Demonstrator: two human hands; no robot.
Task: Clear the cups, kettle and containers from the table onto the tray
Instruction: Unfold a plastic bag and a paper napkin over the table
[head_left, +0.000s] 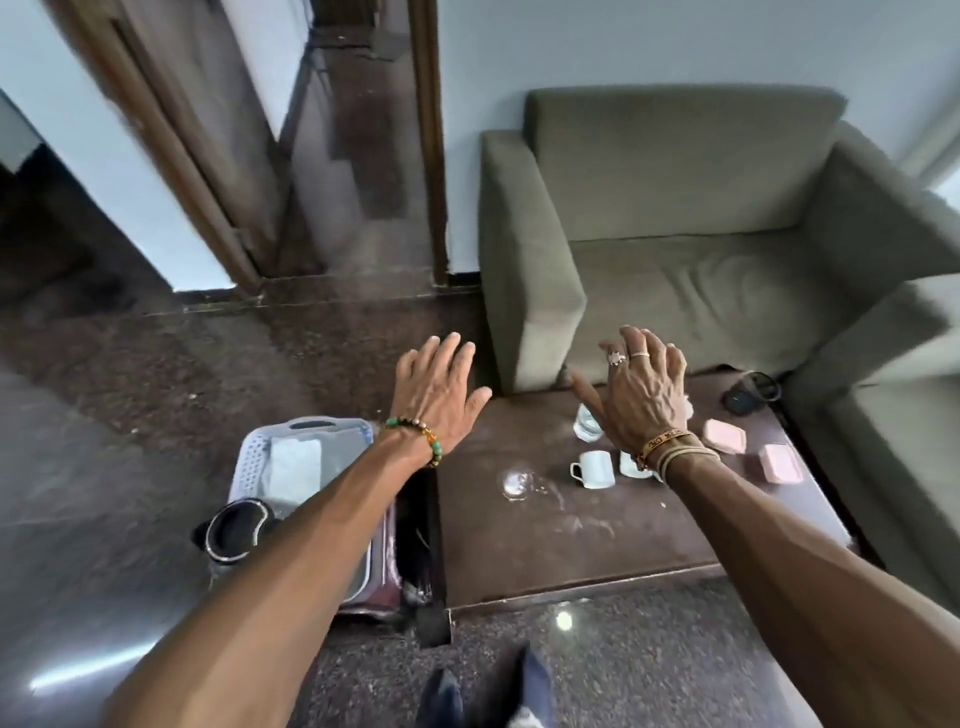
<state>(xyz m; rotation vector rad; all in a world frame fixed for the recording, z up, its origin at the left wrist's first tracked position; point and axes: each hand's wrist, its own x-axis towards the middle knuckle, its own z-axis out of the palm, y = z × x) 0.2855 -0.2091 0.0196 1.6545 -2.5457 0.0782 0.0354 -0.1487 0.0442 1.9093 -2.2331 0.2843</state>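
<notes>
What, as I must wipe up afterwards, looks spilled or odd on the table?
Whitish smears streak the dark table beside the clear glass, like a dried spill or dust. The white cup stands upright.

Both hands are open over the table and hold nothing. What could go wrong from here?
1. The right hand reaches over the clear glass and could tip it.
2. Another glass is faint against the dark table and may get knocked.
3. The kettle sits at the tray's near corner and might be bumped during loading.
</notes>
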